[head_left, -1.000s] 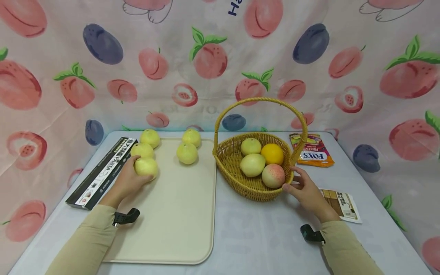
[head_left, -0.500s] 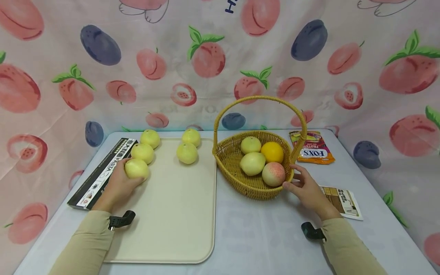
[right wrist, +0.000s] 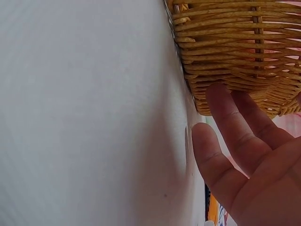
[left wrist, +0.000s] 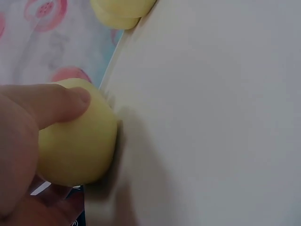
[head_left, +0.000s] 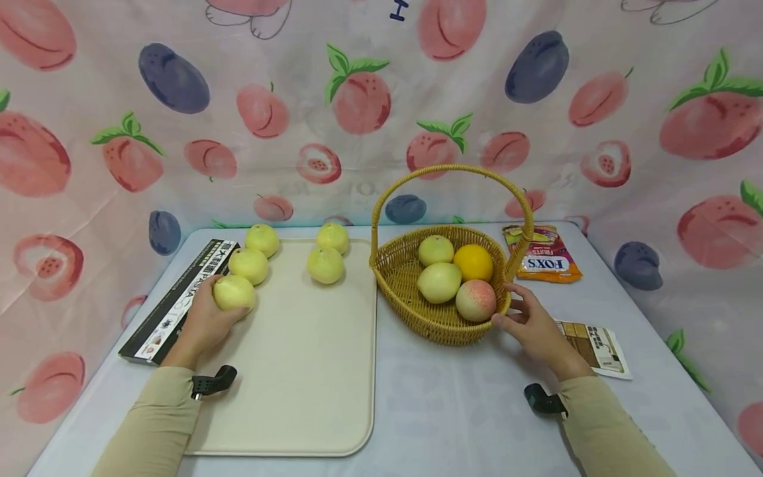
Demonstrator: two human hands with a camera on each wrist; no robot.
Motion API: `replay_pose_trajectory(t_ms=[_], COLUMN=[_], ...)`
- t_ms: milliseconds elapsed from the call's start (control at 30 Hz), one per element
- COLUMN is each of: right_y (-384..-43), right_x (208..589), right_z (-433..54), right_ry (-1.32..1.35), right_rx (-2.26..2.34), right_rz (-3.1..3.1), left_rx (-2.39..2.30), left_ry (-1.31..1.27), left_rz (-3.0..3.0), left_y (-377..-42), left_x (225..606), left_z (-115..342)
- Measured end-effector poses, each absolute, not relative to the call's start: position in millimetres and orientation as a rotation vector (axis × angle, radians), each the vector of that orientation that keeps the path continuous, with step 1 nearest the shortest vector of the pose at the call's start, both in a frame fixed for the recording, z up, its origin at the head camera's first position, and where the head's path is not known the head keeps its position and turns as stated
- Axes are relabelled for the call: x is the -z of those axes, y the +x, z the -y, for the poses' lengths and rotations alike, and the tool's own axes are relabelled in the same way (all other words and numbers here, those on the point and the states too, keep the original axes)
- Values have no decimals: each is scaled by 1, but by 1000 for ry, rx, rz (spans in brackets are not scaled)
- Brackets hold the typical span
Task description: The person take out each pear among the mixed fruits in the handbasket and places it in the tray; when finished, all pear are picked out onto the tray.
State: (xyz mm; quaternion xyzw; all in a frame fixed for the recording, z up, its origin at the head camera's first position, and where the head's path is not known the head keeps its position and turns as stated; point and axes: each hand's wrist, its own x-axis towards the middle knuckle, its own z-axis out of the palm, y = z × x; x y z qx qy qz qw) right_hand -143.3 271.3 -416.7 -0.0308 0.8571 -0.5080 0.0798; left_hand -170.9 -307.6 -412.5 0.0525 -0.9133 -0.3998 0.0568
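Note:
My left hand [head_left: 205, 321] grips a pale yellow-green round fruit [head_left: 234, 293] at the tray's left edge. In the left wrist view, the thumb lies over the top of this fruit [left wrist: 89, 146] and other fingers show below it. Whether it touches the tray is hard to tell. My right hand [head_left: 539, 338] holds the right end of a wicker basket [head_left: 426, 328], thumb at the front and fingers farther back. Seen from the right wrist, fingertips touch the woven wall [right wrist: 235, 52]. Inside lie an orange [head_left: 473, 262], a peach [head_left: 475, 301] and two yellow-green fruits [head_left: 439, 283].
On the cream tray [head_left: 298, 371], more yellow-green fruits stand in a left row [head_left: 248, 266] and a right pair [head_left: 325, 265]. A black pasta box [head_left: 179, 301] lies along the tray's left side. A red snack bag [head_left: 545, 255] and a brown-white packet [head_left: 596, 348] lie at right.
My left hand has shifted the fruit leftward, away from the tray's middle, mostly in the first half second. My right hand stays at the basket.

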Motion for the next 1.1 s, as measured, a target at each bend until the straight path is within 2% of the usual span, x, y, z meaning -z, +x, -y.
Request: replay_pose_trajectory(t_ms=[867,1100], right_y=[-144,-145], right_x=[415,416], right_z=[-271,-272], right_ry=[-66,-80], right_rx=[1505,1503], right_rz=[-2556,-2569], left_rx=[1250,1262], left_ry=[140,103], left_rz=[2690,2726], left_y=[-166,-156], left_x=[418,390], left_z=[304,303])
